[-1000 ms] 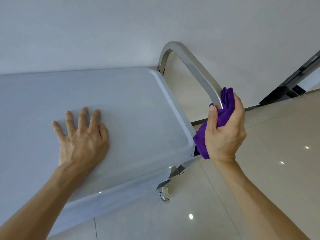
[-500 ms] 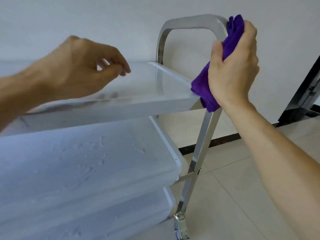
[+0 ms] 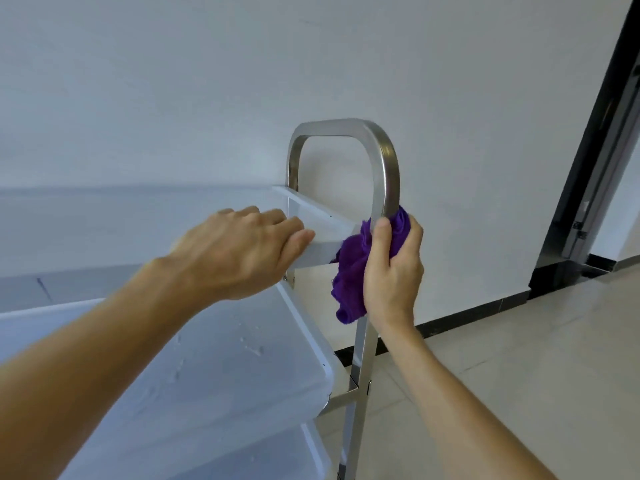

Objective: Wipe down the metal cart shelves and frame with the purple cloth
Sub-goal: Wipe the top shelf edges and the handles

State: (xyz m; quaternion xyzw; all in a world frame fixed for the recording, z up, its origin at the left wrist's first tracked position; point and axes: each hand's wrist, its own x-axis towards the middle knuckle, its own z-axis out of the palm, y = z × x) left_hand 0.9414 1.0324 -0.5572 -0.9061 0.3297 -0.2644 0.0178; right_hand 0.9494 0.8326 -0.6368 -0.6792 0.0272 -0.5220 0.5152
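Purple cloth (image 3: 353, 271), a soft crumpled microfibre rag, sits bunched in our right hand (image 3: 393, 275), whose fingers and thumb curl round it and clamp it against the near upright of the brushed stainless-steel cart frame (image 3: 386, 168), just below the bend of the handle loop and level with the top shelf. Our left hand (image 3: 239, 254) reaches forward with relaxed, nearly straight fingers holding nothing; its tips lie at the edge of the pale white top shelf (image 3: 138, 216), though we cannot tell whether they touch it. To wipe this upright well, we judge it best to keep the cloth wrapped right round the bar, press evenly, and slide in 1 long stroke, bracing the cart with the free hand so it does not roll. Nearer us, the pale middle shelf (image 3: 225, 375) shows streaks or droplets that probably need a pass too. A third shelf below is cut off by the picture's lower edge, the casters are out of sight, and the far upright is partly hidden behind the top shelf.
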